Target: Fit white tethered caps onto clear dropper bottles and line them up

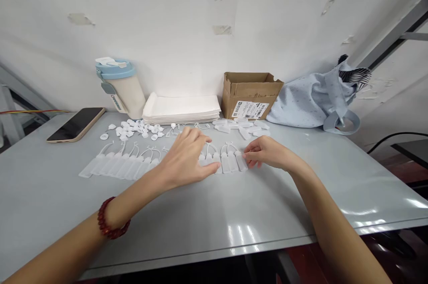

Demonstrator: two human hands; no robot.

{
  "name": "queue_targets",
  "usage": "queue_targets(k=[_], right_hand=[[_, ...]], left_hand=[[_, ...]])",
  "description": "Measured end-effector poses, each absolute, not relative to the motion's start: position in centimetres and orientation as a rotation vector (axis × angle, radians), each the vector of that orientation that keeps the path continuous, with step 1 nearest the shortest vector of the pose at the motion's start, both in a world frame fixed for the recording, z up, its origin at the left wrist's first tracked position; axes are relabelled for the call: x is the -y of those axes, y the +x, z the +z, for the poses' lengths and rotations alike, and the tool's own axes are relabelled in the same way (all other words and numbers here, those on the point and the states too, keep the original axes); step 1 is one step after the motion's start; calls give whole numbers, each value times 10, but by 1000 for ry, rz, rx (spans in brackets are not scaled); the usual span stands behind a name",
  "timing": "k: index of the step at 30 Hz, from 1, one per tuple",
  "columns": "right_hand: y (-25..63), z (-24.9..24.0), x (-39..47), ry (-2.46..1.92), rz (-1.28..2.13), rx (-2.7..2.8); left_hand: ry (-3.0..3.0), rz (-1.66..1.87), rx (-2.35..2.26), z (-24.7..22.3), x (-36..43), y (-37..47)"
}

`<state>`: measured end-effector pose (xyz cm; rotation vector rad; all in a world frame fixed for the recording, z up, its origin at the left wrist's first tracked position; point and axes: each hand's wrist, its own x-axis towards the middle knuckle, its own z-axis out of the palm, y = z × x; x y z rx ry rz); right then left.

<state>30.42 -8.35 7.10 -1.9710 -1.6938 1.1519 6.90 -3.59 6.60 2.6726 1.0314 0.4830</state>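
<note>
A long row of translucent plastic pieces point(123, 166) with thin looped straps lies side by side on the grey table. My left hand point(187, 157) hovers over the middle of the row, its thumb and fingers apart and nothing between them. At the row's right end, the fingers of my right hand point(264, 152) are bent together against the last translucent piece point(240, 162). Small white caps point(127, 129) form a pile behind the row's left part. Loose translucent pieces without straps point(244, 128) lie behind my right hand.
At the back stand a cream bottle with a blue lid point(125, 90), a stack of white trays point(182, 108) and an open cardboard box point(250, 96). A phone point(77, 124) lies at the left. A light blue cloth bag point(301, 101) rests at the back right.
</note>
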Motion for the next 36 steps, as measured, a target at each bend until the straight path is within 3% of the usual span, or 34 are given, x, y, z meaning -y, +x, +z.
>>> queue_targets(k=[21, 36], right_hand=[[301, 64, 80, -1955, 1222, 1535], [320, 71, 83, -2009, 1145, 1508]], left_hand=[[2446, 746, -1255, 73, 10, 32], [2580, 364, -1281, 55, -31, 31]])
